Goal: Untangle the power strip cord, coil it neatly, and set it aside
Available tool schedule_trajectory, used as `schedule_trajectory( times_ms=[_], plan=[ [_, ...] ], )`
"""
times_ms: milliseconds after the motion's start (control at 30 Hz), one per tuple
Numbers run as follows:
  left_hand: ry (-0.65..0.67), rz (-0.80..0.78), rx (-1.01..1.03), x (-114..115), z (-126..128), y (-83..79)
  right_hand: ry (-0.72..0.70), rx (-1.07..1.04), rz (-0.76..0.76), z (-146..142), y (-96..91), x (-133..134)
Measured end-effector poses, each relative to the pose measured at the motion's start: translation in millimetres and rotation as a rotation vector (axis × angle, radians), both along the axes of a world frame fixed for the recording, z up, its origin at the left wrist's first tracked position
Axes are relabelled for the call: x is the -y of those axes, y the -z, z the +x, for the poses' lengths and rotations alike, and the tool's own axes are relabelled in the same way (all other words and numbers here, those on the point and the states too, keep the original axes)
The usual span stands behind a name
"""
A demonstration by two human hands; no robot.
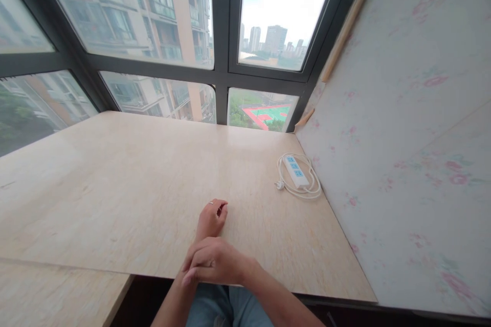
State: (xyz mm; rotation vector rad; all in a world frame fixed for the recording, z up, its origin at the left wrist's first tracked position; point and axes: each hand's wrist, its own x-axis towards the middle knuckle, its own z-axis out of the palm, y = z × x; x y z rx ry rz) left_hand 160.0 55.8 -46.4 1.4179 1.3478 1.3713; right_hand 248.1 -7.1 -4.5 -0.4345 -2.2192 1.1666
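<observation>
My left hand rests on the pale marble-patterned surface, its fingers curled in loosely and a ring on one finger. Nothing shows in its grasp apart from a small dark gap between thumb and fingers. Across my left forearm lies my right hand, closed round it just below the wrist. Nearest to the hands, further off to the right, is a white power strip with blue socket faces. Its white cord is coiled around it, and the plug lies at the left of the coil.
Dark-framed windows rise behind the marble-patterned surface, with buildings outside. A flower-papered wall borders it on the right. At the lower left a second pale slab ends beside a dark gap. My legs are below the front edge.
</observation>
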Motion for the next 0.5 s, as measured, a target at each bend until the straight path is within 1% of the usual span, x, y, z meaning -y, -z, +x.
schedule_trajectory(
  times_ms=[67, 133, 200, 267, 333, 400, 500],
  plan=[
    [-0.005, -0.003, -0.035, -0.4, -0.1, 1.2, 0.066, -0.058, -0.087, 19.4, 6.6, -3.4],
    [-0.011, 0.001, -0.071, 0.4, -0.2, 1.1, 0.173, -0.072, -0.157, 40.0, 12.5, -6.2],
    [-0.014, 0.006, -0.059, 1.8, -0.3, -0.3, 0.290, -0.058, -0.206, 59.9, 18.9, -8.7],
    [-0.008, 0.006, -0.023, 2.9, -0.2, -2.2, 0.360, -0.064, -0.249, 77.2, 25.5, -10.5],
    [-0.003, 0.001, -0.029, 3.2, -0.2, -3.7, 0.399, -0.106, -0.287, 90.3, 31.0, -11.2],
    [0.000, -0.002, -0.084, 2.7, -0.3, -4.7, 0.429, -0.147, -0.312, 98.7, 33.7, -9.9],
    [-0.001, 0.010, -0.151, 1.9, -0.5, -5.9, 0.424, -0.169, -0.304, 104.6, 31.7, -3.9]
  ],
)
